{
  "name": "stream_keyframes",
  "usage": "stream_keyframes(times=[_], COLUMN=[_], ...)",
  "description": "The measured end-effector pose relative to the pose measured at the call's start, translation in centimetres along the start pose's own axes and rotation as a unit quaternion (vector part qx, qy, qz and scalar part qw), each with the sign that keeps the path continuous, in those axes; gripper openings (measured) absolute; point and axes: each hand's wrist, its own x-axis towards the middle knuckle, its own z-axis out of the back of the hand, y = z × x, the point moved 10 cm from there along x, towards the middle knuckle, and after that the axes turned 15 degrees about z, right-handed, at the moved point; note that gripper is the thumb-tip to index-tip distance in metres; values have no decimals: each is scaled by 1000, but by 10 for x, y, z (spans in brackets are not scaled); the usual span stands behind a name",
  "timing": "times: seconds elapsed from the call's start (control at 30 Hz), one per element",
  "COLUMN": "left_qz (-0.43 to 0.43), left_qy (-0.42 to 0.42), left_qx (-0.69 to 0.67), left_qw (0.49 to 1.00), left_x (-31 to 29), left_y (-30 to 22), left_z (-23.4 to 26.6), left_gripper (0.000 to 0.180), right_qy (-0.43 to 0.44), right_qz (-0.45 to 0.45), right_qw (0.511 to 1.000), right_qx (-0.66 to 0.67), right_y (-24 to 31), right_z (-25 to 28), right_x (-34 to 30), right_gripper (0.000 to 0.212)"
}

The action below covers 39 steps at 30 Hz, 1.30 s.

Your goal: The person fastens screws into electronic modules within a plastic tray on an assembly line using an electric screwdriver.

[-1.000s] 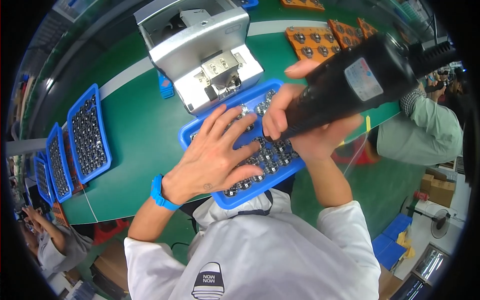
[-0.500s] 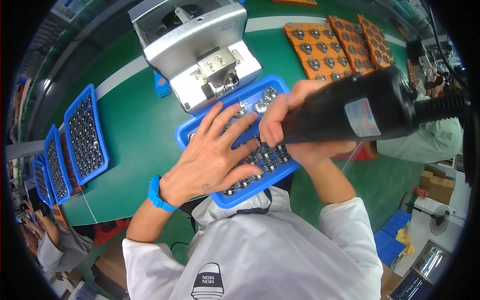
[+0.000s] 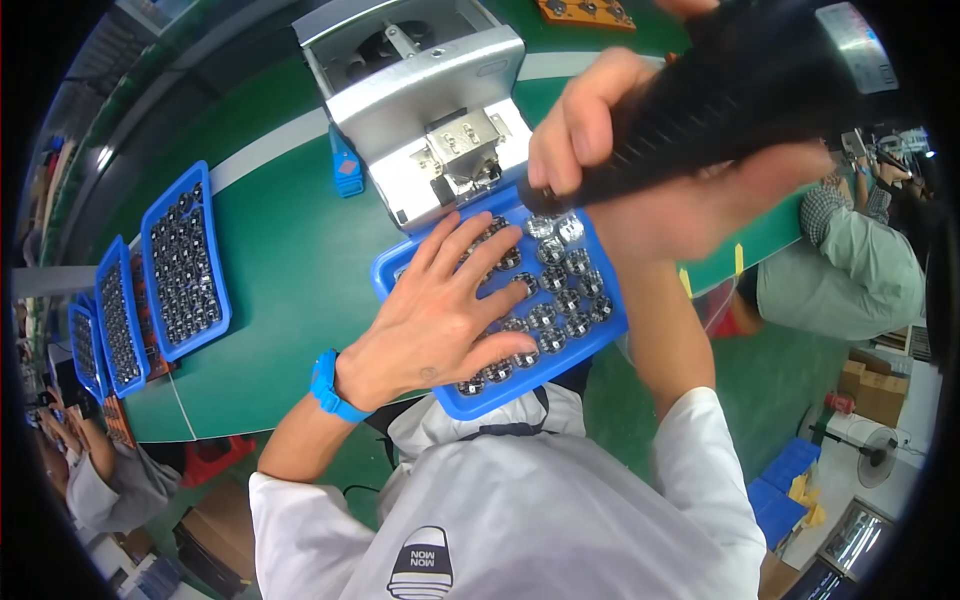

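- Green table (image 3: 285, 290): with the blue tray as clock centre and twelve away from the person, its near edge shows between seven and eight o'clock.
- Silver machine (image 3: 450, 75), at eleven o'clock, close against the tray's far rim; touching or not, I cannot tell. A leaning hand could shove the tray into it.
- Blue tray (image 3: 500, 396), under the hands, its six o'clock corner seeming to reach past the table edge. Weight on that overhang could tip it and spill its load.
- Black handheld tool (image 3: 740, 100), between one and two o'clock, slanting down to a narrow end near the one o'clock rim. Its bulk could bump the machine, or hide from view the spot being worked.
- Right hand (image 3: 665, 215), at two o'clock, wrapped round the tool and partly blurred. A loosened grip could drop the tool into the tray.
- Left hand (image 3: 435, 315), on the nine o'clock side, spread flat, palm down over the tray. Bare fingers could be hurt if the tool's end strayed toward ten; sliding them could disturb the rows.
- Round parts (image 3: 567, 301), visible from one round to six o'clock. A slipping tool end could scratch or flip one.
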Motion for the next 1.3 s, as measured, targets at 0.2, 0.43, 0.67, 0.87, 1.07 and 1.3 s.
stream_keyframes(times=[0.2, 0.43, 0.67, 0.87, 1.07, 1.3], left_qz=[4, 5, 7, 1, 6, -7], left_qy=[-8, -2, -2, -6, -3, -24], left_qx=[-4, -9, -15, -22, -17, -28], left_qw=[1000, 1000, 1000, 1000, 1000, 999], left_x=[0, 0, 0, 1, 0, 1], left_y=[3, 3, 3, 1, 3, 0], left_z=[0, 0, 1, 2, 1, 6], left_gripper=[45, 46, 46, 45, 45, 44], right_qy=[81, 73, 62, 91, 146, 122], right_qz=[52, 123, 210, 96, 201, 174], right_qw=[994, 986, 970, 990, 962, 975], right_qx=[-54, -80, -109, -50, -117, -72], right_y=[-13, -15, -8, -10, 9, 1], right_z=[-30, -27, -19, -22, -36, -30], right_x=[13, 12, 10, 15, 19, 16], right_gripper=[48, 36, 24, 30, 33, 34])
